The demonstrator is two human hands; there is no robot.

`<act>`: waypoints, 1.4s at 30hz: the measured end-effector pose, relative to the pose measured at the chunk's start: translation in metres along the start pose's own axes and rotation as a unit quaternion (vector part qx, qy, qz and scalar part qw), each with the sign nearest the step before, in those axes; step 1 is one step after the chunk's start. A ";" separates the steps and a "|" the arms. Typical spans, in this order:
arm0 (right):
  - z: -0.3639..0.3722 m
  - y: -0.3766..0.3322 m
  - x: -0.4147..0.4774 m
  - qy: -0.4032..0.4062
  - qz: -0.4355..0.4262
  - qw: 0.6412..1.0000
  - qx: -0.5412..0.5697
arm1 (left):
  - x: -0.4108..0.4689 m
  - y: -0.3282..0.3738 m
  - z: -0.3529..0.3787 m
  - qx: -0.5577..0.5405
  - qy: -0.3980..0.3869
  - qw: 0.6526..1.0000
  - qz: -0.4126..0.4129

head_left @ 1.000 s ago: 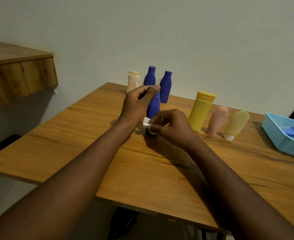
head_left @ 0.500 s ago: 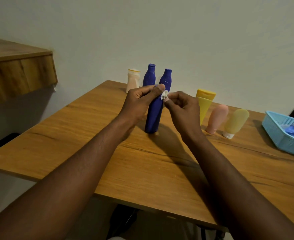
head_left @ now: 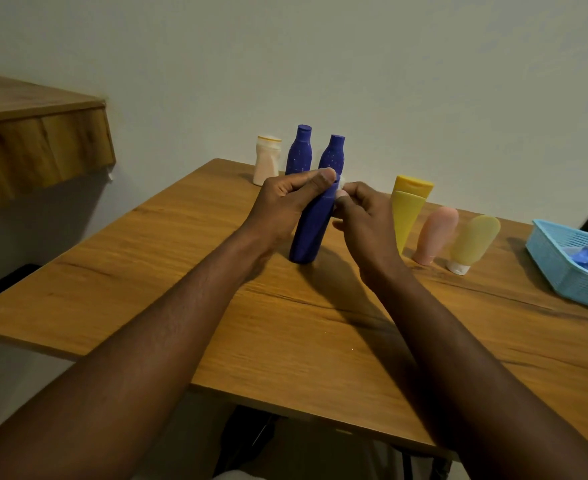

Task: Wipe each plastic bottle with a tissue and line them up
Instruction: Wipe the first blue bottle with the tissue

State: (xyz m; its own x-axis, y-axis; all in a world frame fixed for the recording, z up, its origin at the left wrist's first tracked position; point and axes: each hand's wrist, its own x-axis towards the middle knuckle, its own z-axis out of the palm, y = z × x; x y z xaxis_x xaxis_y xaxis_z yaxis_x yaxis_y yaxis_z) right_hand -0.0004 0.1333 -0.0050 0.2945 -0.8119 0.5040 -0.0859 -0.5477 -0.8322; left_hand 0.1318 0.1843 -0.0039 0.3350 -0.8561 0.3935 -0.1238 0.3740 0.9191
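Observation:
A dark blue bottle [head_left: 310,227] stands tilted on the wooden table [head_left: 216,271], its base on the surface. My left hand [head_left: 287,199] grips its neck and top. My right hand [head_left: 363,216] pinches a small white tissue [head_left: 341,187] against the bottle's upper right side. Behind, near the wall, stand a whitish bottle [head_left: 266,160] and two more blue bottles [head_left: 299,150] [head_left: 334,154]. To the right stand a yellow tube [head_left: 408,206], a pink tube [head_left: 436,233] and a pale yellow tube [head_left: 472,242].
A light blue plastic basket [head_left: 559,265] with something blue inside sits at the table's right edge. A wooden shelf [head_left: 39,143] juts out at the upper left. The wall runs right behind the table.
My right hand with the tissue went from the bottle's base up to its top, and now sits slightly lower beside the neck. The bottle stays tilted in my left hand.

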 end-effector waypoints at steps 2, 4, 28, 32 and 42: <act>-0.001 0.002 -0.002 -0.009 -0.011 1.000 -0.026 | 0.001 -0.001 0.000 -0.007 0.001 1.000 0.004; -0.002 0.000 -0.005 0.012 -0.048 0.997 -0.053 | 0.000 -0.001 -0.001 -0.015 -0.001 1.000 0.008; 0.016 0.001 -0.018 -0.216 -0.059 0.900 -0.373 | 0.008 -0.004 -0.003 -0.037 0.051 0.998 0.020; 0.013 0.002 -0.012 -0.221 -0.031 0.907 -0.357 | 0.007 -0.006 -0.002 -0.023 0.046 0.998 0.028; -0.020 0.008 0.001 -0.070 0.013 0.982 -0.177 | 0.003 -0.005 -0.001 -0.013 0.034 0.999 0.031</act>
State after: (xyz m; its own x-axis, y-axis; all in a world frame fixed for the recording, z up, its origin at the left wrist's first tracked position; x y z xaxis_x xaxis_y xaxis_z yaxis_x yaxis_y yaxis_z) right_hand -0.0201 0.1240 -0.0070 0.4131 -0.8051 0.4256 -0.4143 -0.5823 -0.6995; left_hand 0.1344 0.1799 -0.0074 0.3907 -0.8051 0.4462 -0.1213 0.4355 0.8920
